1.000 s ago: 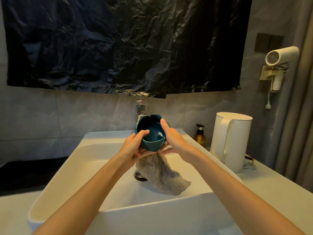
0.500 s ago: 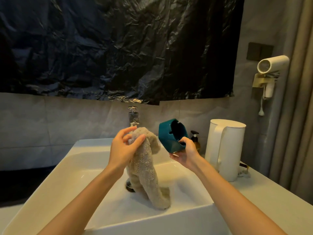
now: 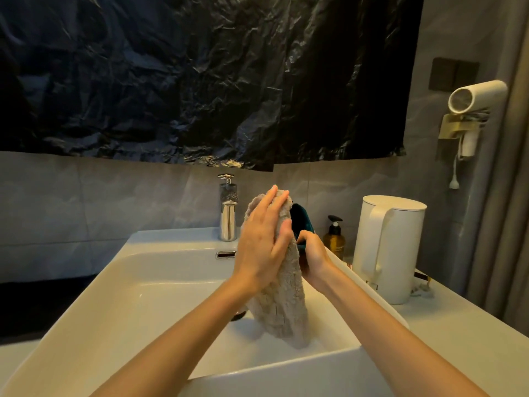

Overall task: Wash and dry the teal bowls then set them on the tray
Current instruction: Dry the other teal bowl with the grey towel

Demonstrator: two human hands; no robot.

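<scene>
A teal bowl (image 3: pixel 303 222) is held up on its side above the white sink (image 3: pixel 160 285), mostly hidden behind a beige fluffy cloth (image 3: pixel 282 305). My right hand (image 3: pixel 310 255) grips the bowl from below with curled fingers. My left hand (image 3: pixel 262 245) lies flat with straight fingers against the cloth, pressing it onto the bowl. The cloth's lower end hangs down into the basin. No tray is in view.
A chrome tap (image 3: pixel 228 209) stands behind the basin. On the counter to the right are an amber pump bottle (image 3: pixel 334 239) and a white kettle (image 3: pixel 386 247). A white hair dryer (image 3: pixel 472 104) hangs on the right wall. Black plastic sheeting covers the wall above.
My left hand brought the cloth across to the bowl and now presses it flat on it. My right hand kept hold of the bowl, which is now mostly covered.
</scene>
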